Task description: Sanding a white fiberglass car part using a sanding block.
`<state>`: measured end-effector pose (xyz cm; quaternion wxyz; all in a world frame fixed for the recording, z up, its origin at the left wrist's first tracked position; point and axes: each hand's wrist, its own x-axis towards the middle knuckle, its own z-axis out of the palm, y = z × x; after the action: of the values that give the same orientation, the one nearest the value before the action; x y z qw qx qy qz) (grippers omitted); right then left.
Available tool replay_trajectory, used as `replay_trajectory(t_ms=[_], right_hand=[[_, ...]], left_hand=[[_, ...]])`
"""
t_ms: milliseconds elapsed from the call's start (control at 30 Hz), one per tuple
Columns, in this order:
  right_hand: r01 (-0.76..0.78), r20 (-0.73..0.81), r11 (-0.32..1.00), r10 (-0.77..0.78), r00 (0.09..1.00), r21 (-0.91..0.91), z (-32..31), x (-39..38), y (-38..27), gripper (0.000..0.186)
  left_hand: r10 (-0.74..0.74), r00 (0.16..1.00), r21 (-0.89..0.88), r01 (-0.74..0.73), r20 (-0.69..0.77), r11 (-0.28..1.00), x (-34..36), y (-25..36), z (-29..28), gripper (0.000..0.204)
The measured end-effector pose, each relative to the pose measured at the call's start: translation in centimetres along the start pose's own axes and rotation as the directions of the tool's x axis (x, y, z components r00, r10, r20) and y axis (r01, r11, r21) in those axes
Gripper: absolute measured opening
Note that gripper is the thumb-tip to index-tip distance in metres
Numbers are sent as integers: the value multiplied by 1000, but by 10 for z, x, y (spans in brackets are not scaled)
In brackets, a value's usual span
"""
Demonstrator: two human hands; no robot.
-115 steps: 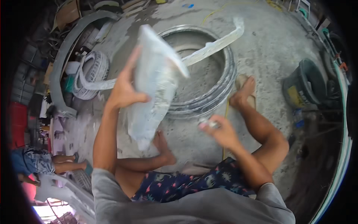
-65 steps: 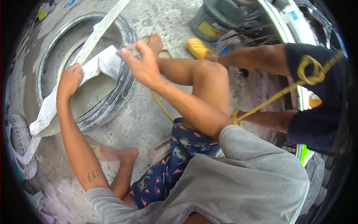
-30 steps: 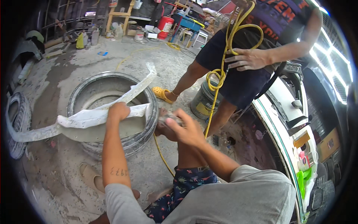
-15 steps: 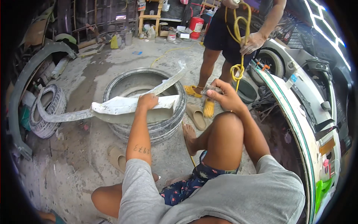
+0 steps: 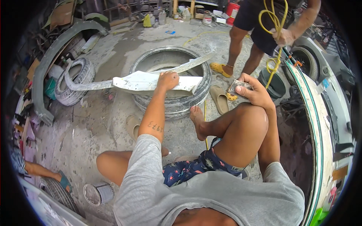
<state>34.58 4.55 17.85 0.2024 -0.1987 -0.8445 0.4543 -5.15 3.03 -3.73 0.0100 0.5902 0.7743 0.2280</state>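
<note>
A long curved car body panel (image 5: 139, 81), whitish with worn patches, rests across a large tyre (image 5: 166, 109) lying on its side. My left hand (image 5: 168, 80) is closed around the panel's upper edge near its middle. Apart from the panel, above my raised knee, my right hand (image 5: 257, 91) pinches a small dirty grey pad (image 5: 239, 87) between thumb and fingers. The pad looks like worn, folded sandpaper, though its exact kind is unclear.
A co-worker's hand (image 5: 283, 37) holds a looped yellow rope (image 5: 278, 22) at the far right. Below stands a dark bucket (image 5: 272, 84). Loose clogs (image 5: 219, 99) lie by my foot. A smaller tyre (image 5: 75, 81) is left, a paint can (image 5: 98, 193) lower left, and a pale panel (image 5: 313, 113) right.
My view has shifted, so the scene sits farther right and higher. The lower-left can now shows. My left hand still grips the panel, and my right still holds the pad.
</note>
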Motion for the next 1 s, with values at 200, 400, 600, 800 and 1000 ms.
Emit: replay_trajectory(t_ms=[200,400,600,800,1000], right_hand=[[40,93,999,-41,995,9,8,12,-3,27],[137,93,990,-140,986,41,21,14,-5,24],[250,92,968,-252,963,37,24,15,-7,27],[274,19,960,-274,962,-56,24,17,27,36],[345,-357,911,-407,841,-225,46,12,46,34]], left_hand=[[58,996,148,-48,-66,988,-14,-4,8,35],[18,999,164,-13,-29,986,-30,12,3,39],[28,999,142,-22,-37,990,-36,13,-2,41],[6,994,131,-21,109,991,-28,19,5,79],[251,907,295,-355,338,887,-29,3,-36,134]])
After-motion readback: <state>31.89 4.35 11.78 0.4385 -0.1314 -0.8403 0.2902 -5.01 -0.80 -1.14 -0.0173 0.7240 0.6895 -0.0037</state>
